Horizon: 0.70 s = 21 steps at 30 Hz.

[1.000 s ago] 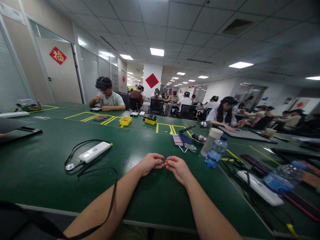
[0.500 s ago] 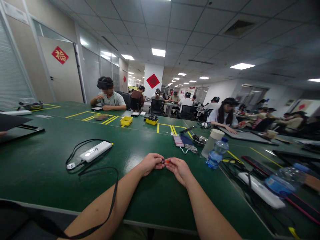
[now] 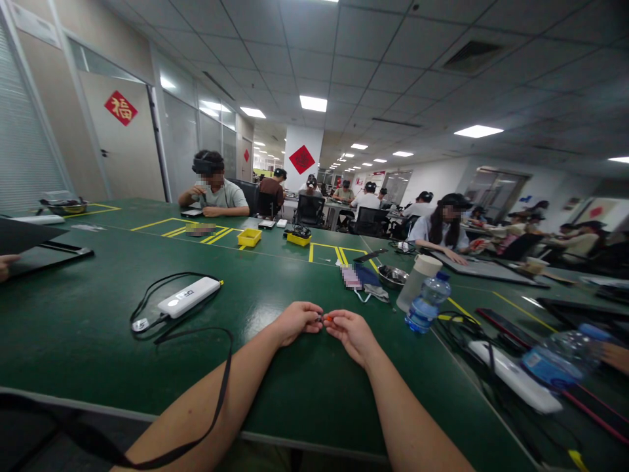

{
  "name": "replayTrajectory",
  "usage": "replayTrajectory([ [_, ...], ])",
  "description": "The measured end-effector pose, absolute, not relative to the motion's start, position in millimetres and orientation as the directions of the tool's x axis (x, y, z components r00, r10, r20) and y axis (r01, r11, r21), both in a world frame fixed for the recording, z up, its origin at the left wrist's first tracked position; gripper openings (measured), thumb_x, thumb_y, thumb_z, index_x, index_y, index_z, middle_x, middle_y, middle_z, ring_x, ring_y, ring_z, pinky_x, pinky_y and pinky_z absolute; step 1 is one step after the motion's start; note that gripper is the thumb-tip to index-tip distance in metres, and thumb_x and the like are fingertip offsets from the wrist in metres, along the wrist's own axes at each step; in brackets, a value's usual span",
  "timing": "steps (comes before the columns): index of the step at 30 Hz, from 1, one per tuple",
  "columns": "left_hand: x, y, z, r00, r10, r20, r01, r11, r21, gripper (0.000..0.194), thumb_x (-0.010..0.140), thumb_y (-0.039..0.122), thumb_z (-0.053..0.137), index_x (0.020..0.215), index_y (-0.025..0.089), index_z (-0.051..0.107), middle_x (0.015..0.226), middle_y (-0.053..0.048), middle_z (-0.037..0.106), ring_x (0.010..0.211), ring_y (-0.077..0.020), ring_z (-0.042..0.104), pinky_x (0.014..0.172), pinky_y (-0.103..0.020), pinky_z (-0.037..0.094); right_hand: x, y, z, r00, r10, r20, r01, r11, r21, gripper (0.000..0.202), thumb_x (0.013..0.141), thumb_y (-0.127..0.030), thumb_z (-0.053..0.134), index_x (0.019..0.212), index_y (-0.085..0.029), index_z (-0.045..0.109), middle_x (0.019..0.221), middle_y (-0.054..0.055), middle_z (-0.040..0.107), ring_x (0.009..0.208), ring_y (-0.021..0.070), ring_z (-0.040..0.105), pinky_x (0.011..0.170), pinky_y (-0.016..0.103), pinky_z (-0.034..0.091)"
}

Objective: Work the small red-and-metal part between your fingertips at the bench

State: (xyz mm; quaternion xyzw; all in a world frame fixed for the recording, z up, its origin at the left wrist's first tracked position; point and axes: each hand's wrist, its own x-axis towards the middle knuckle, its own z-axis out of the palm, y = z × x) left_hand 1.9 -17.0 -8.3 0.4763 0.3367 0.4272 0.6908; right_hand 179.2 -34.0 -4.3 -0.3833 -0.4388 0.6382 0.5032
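Above the green table (image 3: 187,354), my two hands meet fingertip to fingertip in the middle of the view. Thumb and fingers of my left hand (image 3: 299,324) pinch a small dark piece (image 3: 319,318). A small orange-red piece (image 3: 328,318) sits between the pinched fingertips of my right hand (image 3: 350,333). The two pieces are very close together; whether they touch is too small to tell, and the fingers hide most of both.
A white power bank (image 3: 189,297) with black cables lies left. Yellow bins (image 3: 249,238) stand further back. To the right are a metal bowl (image 3: 392,276), a pale bottle (image 3: 417,282), water bottles (image 3: 427,301) and another white device (image 3: 514,375). Several people sit around.
At the far left, more of another person's hand shows beside the dark panel. The view has shifted slightly. My own hands look nearly unchanged.
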Motion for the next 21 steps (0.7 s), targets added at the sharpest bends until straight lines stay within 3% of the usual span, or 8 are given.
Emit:
replayTrajectory([
  [11, 1.9, -20.5, -6.2, 0.410, 0.912, -0.018, -0.231, 0.123, 0.965, 0.018, 0.069, 0.012, 0.065, 0.086, 0.010, 0.061, 0.080, -0.008, 0.064, 0.067, -0.0117, 0.064, 0.062, -0.021, 0.052, 177.9, -34.2, -5.3, -0.169, 0.985, -0.039, -0.298, -0.088, -0.951, 0.017, 0.060, -0.015, 0.072, 0.075, -0.015, 0.064, 0.072, 0.004, 0.067, 0.068, 0.0154, 0.065, 0.067, 0.029, 0.052],
  [21, 5.2, -20.0, -5.8, 0.424, 0.905, -0.038, -0.239, 0.152, 0.959, 0.024, 0.069, 0.009, 0.061, 0.093, 0.008, 0.063, 0.086, -0.011, 0.067, 0.070, -0.0115, 0.064, 0.071, -0.023, 0.052, 176.0, -35.0, -5.2, -0.161, 0.987, -0.006, -0.257, -0.048, -0.965, 0.016, 0.062, -0.018, 0.071, 0.076, -0.015, 0.064, 0.077, 0.005, 0.068, 0.071, 0.0150, 0.064, 0.072, 0.029, 0.050],
])
